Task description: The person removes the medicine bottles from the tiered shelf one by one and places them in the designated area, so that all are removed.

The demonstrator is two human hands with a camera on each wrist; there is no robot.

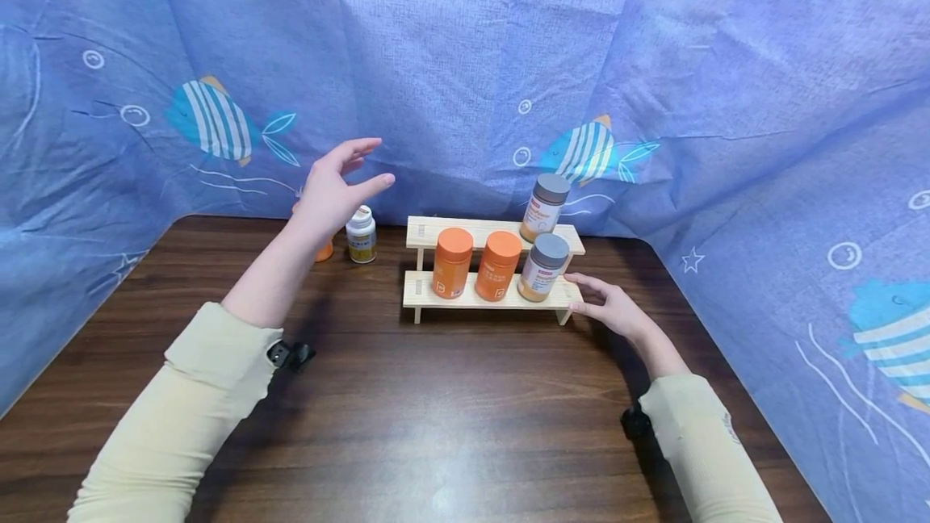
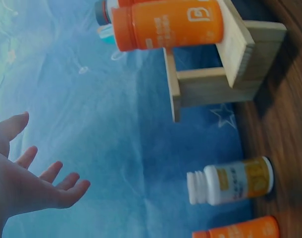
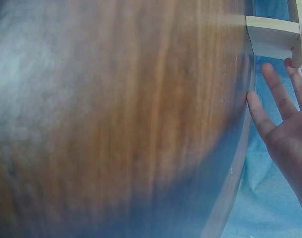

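Note:
A two-tier wooden display rack [image 1: 465,224] stands at the back of the table. On its lower tier are two orange bottles, the left one [image 1: 452,265] and the middle one [image 1: 497,267], plus a grey-lidded jar [image 1: 542,269]. Another grey-lidded jar [image 1: 543,210] occupies the right end of the upper tier. My left hand [image 1: 330,196] hovers in the air left of the rack, fingers spread, holding nothing. Near it on the table is a small white bottle [image 1: 362,236]. My right hand [image 1: 617,309] touches the lower tier's right end with extended fingertips.
Another orange bottle [image 2: 245,229] stands beside the white one, mostly hidden by my left forearm in the head view. A blue fish-print cloth [image 1: 450,87] hangs behind and along the sides of the dark wooden table [image 1: 450,410].

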